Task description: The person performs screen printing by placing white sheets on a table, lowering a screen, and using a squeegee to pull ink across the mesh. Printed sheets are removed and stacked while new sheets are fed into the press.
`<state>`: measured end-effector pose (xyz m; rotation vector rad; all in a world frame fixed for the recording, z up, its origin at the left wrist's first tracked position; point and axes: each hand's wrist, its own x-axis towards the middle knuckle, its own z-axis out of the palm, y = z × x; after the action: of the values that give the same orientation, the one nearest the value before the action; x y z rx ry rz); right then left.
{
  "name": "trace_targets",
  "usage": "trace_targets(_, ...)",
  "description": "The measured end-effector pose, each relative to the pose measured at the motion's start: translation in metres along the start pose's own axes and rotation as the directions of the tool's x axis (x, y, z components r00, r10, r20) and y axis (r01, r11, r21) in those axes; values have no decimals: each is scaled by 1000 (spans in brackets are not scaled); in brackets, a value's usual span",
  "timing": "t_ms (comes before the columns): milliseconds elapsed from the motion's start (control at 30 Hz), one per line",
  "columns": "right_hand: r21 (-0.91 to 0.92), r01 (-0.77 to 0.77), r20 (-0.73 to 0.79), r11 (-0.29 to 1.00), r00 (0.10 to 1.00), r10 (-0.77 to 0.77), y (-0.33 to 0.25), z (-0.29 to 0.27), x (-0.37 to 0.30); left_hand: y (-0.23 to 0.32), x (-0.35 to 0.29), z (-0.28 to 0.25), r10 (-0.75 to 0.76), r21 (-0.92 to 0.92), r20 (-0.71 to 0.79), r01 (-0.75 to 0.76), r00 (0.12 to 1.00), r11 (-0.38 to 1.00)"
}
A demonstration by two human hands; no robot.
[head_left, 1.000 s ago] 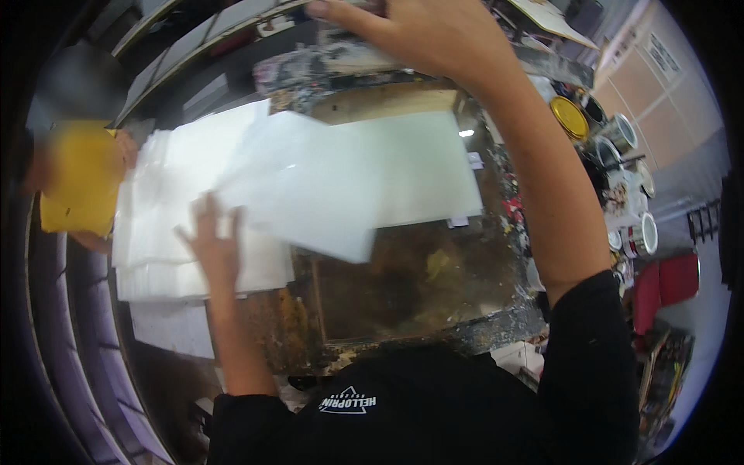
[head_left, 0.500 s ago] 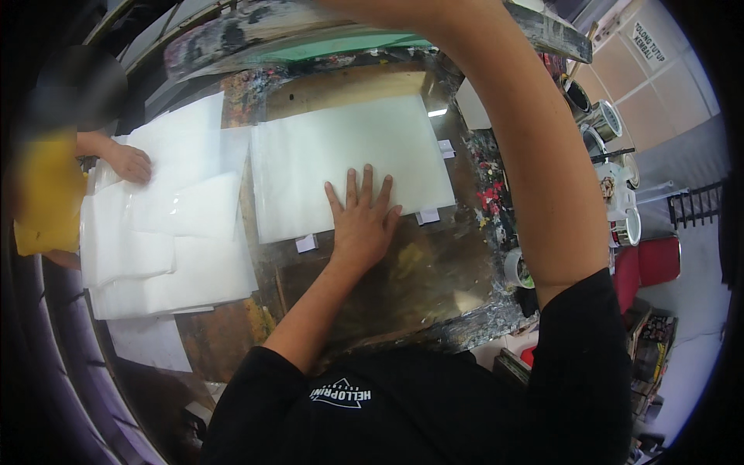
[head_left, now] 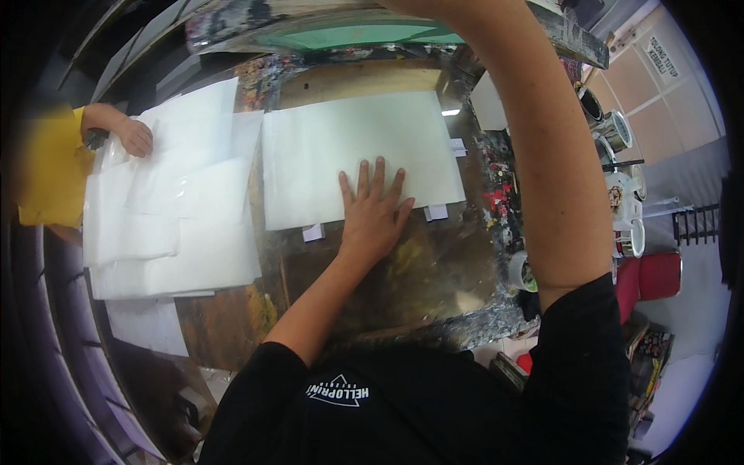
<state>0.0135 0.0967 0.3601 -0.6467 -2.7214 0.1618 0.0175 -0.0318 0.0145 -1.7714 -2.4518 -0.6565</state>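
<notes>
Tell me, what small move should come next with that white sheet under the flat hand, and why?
Probably bring down the green-framed screen. The left hand lies flat on the white sheet, which sits square on the paint-stained table, while the right arm reaches up past the raised screen.

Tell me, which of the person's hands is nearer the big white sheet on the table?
Left. The left hand lies flat on the white sheet, at its near edge. The right arm reaches up past the sheet; its hand is out of view.

The left hand (head_left: 374,209) is pressing flat on a white sheet (head_left: 349,147) lying on the paint-stained table (head_left: 434,271); the right arm is reaching upward.
</notes>
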Motion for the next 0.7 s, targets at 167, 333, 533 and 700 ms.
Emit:
trace_targets(167,-15,112,-181,994,977,-113,22,37,2,-20,15,-61,-309,-538,-301,107,902,836)
trace_targets(333,-216,257,-337,942,886,-319,34,104,-71,-24,8,-193,-385,-999,-37,-24,922,38)
trace_targets(533,2,210,168,978,964,-207,38,175,-167,-48,-76,-90,-474,-536,-55,375,879,757)
trace_targets(700,41,72,169,997,982,-78,28,220,-215,-60,-92,-56,-355,-262,-215,297,910,918)
